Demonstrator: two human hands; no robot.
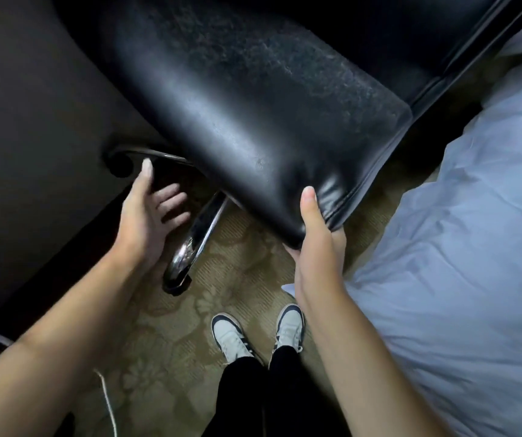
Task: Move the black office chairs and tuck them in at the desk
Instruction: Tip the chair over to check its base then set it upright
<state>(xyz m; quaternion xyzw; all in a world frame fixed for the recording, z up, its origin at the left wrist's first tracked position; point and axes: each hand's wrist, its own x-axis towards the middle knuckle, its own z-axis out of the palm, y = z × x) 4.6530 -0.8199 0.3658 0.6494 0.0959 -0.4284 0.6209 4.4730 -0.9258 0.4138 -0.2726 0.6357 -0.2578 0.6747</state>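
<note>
A black leather office chair (237, 99) fills the top of the view, its worn backrest leaning toward me. My right hand (316, 241) grips the near lower corner of the backrest, thumb on top and fingers under the edge. My left hand (149, 212) hangs open beside the chair, fingers spread just below the curved chrome armrest (165, 157), the thumb tip touching it. A chrome base leg (193, 244) with a black caster (174, 285) reaches toward me. The dark desk (32, 121) lies to the left.
A bed with a pale blue duvet (458, 247) lies close on the right. My feet in grey and black sneakers (259, 332) stand on patterned beige carpet (165, 342). A white cord (108, 402) runs across the floor at lower left.
</note>
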